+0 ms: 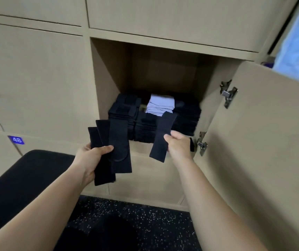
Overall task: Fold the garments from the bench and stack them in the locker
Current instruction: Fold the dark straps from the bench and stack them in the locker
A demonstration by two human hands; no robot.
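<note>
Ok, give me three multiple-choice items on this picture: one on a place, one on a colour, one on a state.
1. Where is the pale folded stack?
A. on the bench
B. inside the locker, among dark stacks
C. on the floor

2. What colour is the number tag?
A. blue
B. red
C. green

3. How does the locker door stand?
A. closed
B. swung open
C. taken off

Key:
1 B: the stack sits in the open compartment, with dark stacks on both sides.
2 A: the tag marked 48 is blue.
3 B: the door hangs on its hinges to the right, and the inside of the locker shows.
</note>
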